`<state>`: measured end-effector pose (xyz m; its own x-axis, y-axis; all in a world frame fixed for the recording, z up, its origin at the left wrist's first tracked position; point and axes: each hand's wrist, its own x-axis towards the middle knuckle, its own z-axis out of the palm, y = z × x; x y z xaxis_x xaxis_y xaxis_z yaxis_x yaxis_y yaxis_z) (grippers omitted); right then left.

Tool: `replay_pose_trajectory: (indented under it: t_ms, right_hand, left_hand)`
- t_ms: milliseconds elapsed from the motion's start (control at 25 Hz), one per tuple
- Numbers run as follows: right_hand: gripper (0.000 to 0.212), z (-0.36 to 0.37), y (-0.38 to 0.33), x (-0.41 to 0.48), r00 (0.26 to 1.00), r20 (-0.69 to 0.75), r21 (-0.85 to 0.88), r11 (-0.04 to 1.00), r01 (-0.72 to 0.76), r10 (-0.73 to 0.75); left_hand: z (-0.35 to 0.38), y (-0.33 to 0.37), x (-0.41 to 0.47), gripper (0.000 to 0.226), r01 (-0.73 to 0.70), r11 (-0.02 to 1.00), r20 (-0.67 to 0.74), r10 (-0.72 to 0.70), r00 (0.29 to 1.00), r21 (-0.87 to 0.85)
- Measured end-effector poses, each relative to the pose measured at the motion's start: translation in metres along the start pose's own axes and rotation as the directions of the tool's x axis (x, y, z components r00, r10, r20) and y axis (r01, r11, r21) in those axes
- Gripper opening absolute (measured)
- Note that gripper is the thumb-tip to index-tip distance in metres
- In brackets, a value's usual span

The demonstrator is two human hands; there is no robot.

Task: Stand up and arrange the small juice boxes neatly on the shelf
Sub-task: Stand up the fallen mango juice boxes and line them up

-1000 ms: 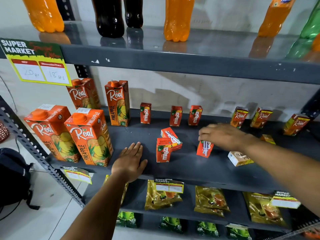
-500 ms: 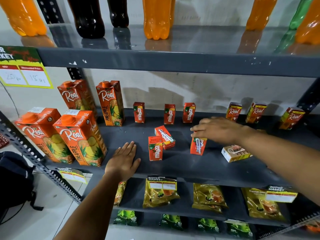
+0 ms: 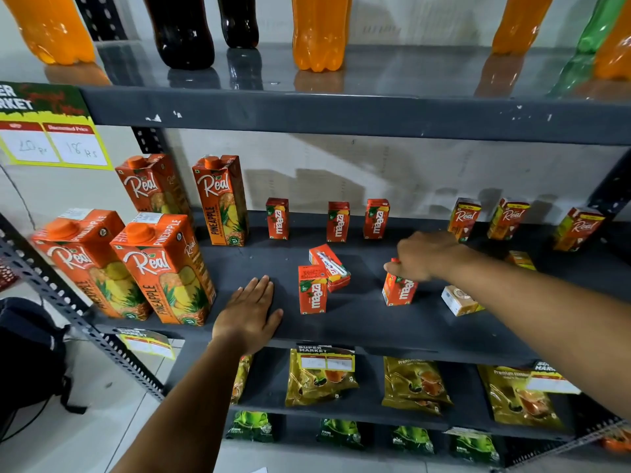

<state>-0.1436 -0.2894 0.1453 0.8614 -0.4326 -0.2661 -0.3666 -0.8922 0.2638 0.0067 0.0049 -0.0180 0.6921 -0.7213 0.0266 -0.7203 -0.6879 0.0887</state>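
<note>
fingers of the right hand (image 3: pixel 421 256) pinch the top of a small red juice box (image 3: pixel 398 289) in the middle of the grey shelf (image 3: pixel 358 322), and the box stands there a little tilted, its base on the board. the left hand (image 3: pixel 247 314) lies flat and spread on the front of the shelf, holding nothing, just left of another small red box (image 3: pixel 312 294) that stands upright. touching that one from behind, a third box (image 3: pixel 329 266) lies on its side with its straw facing up. along the back wall three red boxes (image 3: pixel 338 221) stand in a loose row, and further right three boxes of another brand (image 3: pixel 465 218) stand likewise. a pale box (image 3: pixel 459 299) lies flat just beside the right forearm, and one more flat orange box (image 3: pixel 519 259) shows behind the arm. the step in hand looks like setting the pinched box straight; by my reckoning it wants squaring up and sliding back toward the row before the fingers let go. after that the toppled box by the left hand seems the nearest one to lift, and the two flat ones on the right are not yet stood up.
</note>
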Motion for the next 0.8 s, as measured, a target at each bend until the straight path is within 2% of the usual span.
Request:
replay_pose_trajectory:
  t_ms: [80, 160, 240, 280, 360, 520, 800]
  right_hand:
    - [0.054, -0.006, -0.004, -0.003, 0.999, 0.017, 0.017, 0.999, -0.028, 0.028]
    - [0.056, -0.013, -0.012, -0.004, 0.987, -0.159, 0.047, 0.998, 0.036, -0.028]
    - [0.052, -0.017, -0.029, 0.000, 0.926, -0.361, 0.043, 0.990, 0.132, -0.108]
    - [0.049, -0.017, -0.041, 0.003, 0.916, -0.379, 0.043, 0.986, 0.160, -0.132]
    - [0.042, -0.012, -0.066, 0.011, 0.943, -0.298, 0.059, 0.984, 0.171, -0.146]
    - [0.033, 0.010, -0.100, 0.035, 0.987, -0.138, 0.103, 0.990, 0.095, -0.080]
    - [0.055, 0.014, -0.105, 0.049, 0.996, 0.047, 0.279, 0.956, -0.087, 0.077]
  left_hand:
    - [-0.001, 0.000, 0.000, 0.073, -0.006, 1.000, -0.005, 0.006, 1.000, -0.004]
    - [-0.002, 0.002, 0.000, 0.072, -0.009, 1.000, -0.004, 0.009, 1.000, -0.007]
    - [-0.002, 0.002, 0.000, 0.072, -0.008, 1.000, 0.001, 0.008, 1.000, -0.008]
    - [-0.002, 0.002, 0.000, 0.072, -0.006, 1.000, 0.003, 0.006, 1.000, -0.009]
    - [-0.002, 0.002, 0.000, 0.073, -0.002, 1.000, 0.004, 0.002, 1.000, -0.012]
    - [-0.003, 0.002, -0.001, 0.073, -0.002, 1.000, 0.000, 0.002, 1.000, -0.016]
    - [-0.004, 0.001, -0.002, 0.073, -0.020, 0.999, -0.027, 0.019, 0.999, -0.035]
